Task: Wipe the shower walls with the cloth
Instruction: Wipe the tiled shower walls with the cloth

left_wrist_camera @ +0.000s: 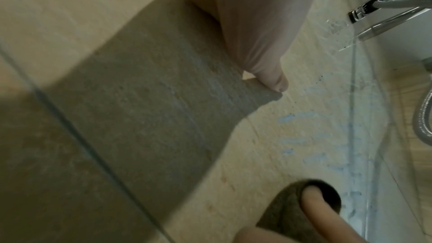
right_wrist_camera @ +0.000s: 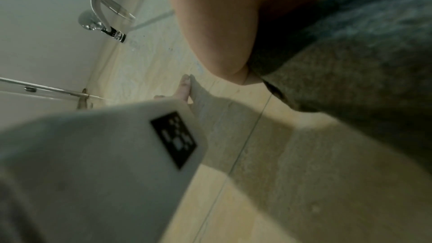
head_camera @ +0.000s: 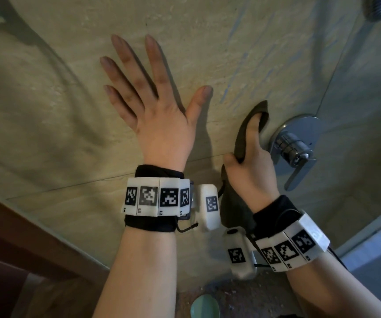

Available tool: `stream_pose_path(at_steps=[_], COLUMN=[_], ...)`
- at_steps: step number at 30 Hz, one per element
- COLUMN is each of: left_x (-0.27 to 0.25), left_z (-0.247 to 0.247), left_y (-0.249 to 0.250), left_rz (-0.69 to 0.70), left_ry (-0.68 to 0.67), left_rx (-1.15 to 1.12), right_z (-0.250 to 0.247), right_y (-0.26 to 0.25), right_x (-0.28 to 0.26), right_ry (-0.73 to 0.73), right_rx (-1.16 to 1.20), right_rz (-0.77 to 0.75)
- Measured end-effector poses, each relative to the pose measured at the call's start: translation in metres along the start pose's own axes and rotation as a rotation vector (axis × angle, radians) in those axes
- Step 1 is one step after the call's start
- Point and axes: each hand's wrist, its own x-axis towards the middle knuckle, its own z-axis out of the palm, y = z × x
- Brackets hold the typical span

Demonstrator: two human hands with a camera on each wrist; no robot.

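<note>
Left hand (head_camera: 152,111), frame centre, lies flat with fingers spread on the wall (head_camera: 47,111), likely bracing; right hand (head_camera: 251,166) grips the cloth (head_camera: 242,134) against it beside the tap (head_camera: 293,145), ready to wipe.

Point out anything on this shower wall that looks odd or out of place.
Pale blue smears streak the beige wall above the cloth, toward the corner; they look like residue not yet wiped. Nothing looks damaged or askew.
</note>
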Motion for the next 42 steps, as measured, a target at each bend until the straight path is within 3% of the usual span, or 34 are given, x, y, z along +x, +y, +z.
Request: stream_pose_path(at_steps=[3, 8, 14, 20, 24, 28, 35, 42], left_x=[0.0, -0.001, 0.0, -0.001, 0.0, 0.0, 0.0, -0.001], left_z=[-0.001, -0.001, 0.0, 0.001, 0.0, -0.001, 0.001, 0.001], left_y=[0.0, 0.0, 0.0, -0.001, 0.0, -0.001, -0.001, 0.0], left_rz=[0.0, -0.001, 0.001, 0.006, 0.005, 0.005, 0.005, 0.006], left_ry=[-0.008, -0.01, 0.0, 0.014, 0.012, 0.008, 0.018, 0.012], left_rx=[0.005, 0.0, 0.011, 0.016, 0.027, 0.025, 0.022, 0.02], right_z=[-0.002, -0.017, -0.016, -0.01, -0.013, -0.023, -0.028, -0.023], right_y=[-0.003, -0.001, 0.009, 0.004, -0.003, -0.004, 0.002, -0.003], right_x=[-0.001, 0.003, 0.004, 0.0, 0.002, 0.011, 0.013, 0.012], right_ry=[-0.032, 0.041, 0.07, 0.004, 0.004, 0.096, 0.101, 0.059], right_rx=[-0.04, -0.154, -0.127, -0.053, -0.091, -0.205, -0.191, -0.17], right_rz=[-0.052, -0.08, -0.01, 0.021, -0.051, -0.108, -0.003, -0.107])
